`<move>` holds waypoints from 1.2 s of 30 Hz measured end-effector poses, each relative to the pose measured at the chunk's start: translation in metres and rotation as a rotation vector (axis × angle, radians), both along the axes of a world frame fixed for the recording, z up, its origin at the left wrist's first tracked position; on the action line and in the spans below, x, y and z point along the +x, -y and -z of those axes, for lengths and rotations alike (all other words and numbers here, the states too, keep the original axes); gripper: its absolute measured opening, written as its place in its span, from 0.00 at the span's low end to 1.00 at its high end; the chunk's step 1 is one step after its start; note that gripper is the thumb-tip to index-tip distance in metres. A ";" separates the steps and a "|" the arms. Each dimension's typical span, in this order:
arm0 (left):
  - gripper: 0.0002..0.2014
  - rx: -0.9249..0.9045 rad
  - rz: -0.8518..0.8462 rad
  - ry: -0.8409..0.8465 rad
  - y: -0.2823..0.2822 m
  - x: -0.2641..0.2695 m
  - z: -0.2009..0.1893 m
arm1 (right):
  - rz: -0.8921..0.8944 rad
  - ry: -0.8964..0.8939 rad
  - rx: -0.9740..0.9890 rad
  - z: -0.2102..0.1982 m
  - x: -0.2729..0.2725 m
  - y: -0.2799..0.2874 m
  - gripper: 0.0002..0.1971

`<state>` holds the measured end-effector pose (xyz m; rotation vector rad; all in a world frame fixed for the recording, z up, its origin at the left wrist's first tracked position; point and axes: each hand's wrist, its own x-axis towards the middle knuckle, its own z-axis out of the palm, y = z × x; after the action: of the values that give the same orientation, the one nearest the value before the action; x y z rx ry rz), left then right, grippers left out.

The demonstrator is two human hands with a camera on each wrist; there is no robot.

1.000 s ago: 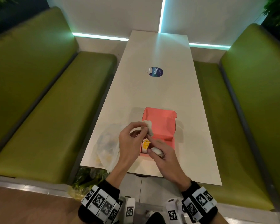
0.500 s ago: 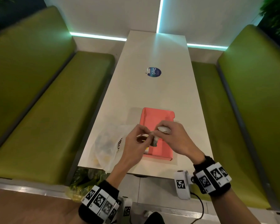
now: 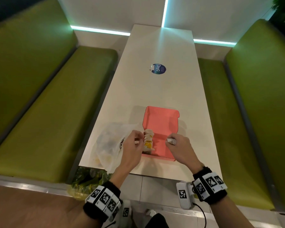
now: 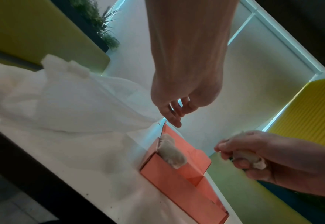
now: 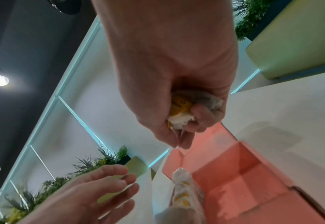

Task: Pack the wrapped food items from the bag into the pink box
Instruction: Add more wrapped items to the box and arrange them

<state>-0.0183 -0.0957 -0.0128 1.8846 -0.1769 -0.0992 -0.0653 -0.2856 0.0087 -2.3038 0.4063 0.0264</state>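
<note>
Green booth benches flank a long white table (image 3: 155, 89) that runs up the middle of the head view, with teal light strips along the wall at the top.

At the lower centre, the right hand (image 3: 179, 148) is closed around a small wrapped food item (image 3: 171, 141), fingers curled over it so the paper bundle shows only at the knuckles; the right wrist view shows yellow print on the wrapper peeking out of the fist. It hovers over the right edge of the pink box (image 3: 161, 122), probably held this way so the item can be dropped straight into the free right half.

Just left of it, the left hand (image 3: 133, 145) holds nothing, fingers loosely spread beside the row of wrapped items (image 3: 148, 142) already lying along the box's left wall, likely ready to steady them. Packing them against one wall seems meant to keep space open.

Further left, the translucent plastic bag (image 3: 109, 145) slumps at the table's near left corner, yellow shapes showing through, so more probably remains to unpack. A round blue sticker (image 3: 158, 69) sits at upper centre of the table.
</note>
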 end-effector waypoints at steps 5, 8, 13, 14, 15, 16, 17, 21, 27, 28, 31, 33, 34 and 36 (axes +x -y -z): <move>0.12 0.035 0.000 0.025 -0.009 -0.002 0.008 | -0.182 -0.114 -0.088 0.021 0.002 -0.007 0.08; 0.11 0.033 -0.006 0.042 -0.009 -0.003 0.009 | -0.277 -0.151 -0.165 0.028 0.007 -0.019 0.13; 0.11 0.063 0.025 0.102 -0.012 -0.004 0.013 | -0.306 -0.114 -0.225 0.035 0.015 -0.034 0.06; 0.11 0.079 0.033 0.124 -0.013 -0.004 0.013 | -0.274 -0.085 -0.177 0.033 0.017 -0.034 0.04; 0.10 0.100 0.038 0.154 -0.014 -0.004 0.013 | -0.240 -0.046 -0.115 0.027 0.019 -0.032 0.03; 0.09 0.123 0.044 0.193 -0.015 -0.004 0.012 | -0.203 -0.015 -0.046 0.019 0.020 -0.031 0.04; 0.08 0.141 0.053 0.241 -0.015 -0.004 0.011 | -0.170 0.012 0.019 0.008 0.022 -0.030 0.05; 0.17 0.198 0.198 0.393 -0.009 -0.004 -0.003 | -0.044 0.080 0.267 -0.034 0.029 -0.027 0.09; 0.16 0.111 0.227 0.335 0.007 0.000 -0.014 | 0.017 0.085 0.530 -0.056 0.028 -0.028 0.09; 0.13 0.051 0.218 0.299 0.008 0.000 -0.014 | 0.034 0.092 0.544 -0.055 0.028 -0.027 0.07; 0.10 -0.109 0.197 0.164 0.008 -0.002 -0.017 | 0.064 0.135 0.568 -0.048 0.023 -0.019 0.06; 0.09 -0.169 0.201 0.075 0.007 -0.002 -0.018 | 0.053 0.166 0.516 -0.042 0.018 -0.013 0.09; 0.09 -0.184 0.216 0.045 0.006 -0.003 -0.018 | 0.025 0.171 0.474 -0.038 0.015 -0.011 0.11; 0.09 -0.195 0.254 0.001 0.005 -0.003 -0.016 | -0.050 0.159 0.373 -0.031 0.010 -0.012 0.14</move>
<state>-0.0211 -0.1007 0.0036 1.6614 -0.4122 -0.2449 -0.0549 -0.2736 0.0398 -1.9312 0.2380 -0.0521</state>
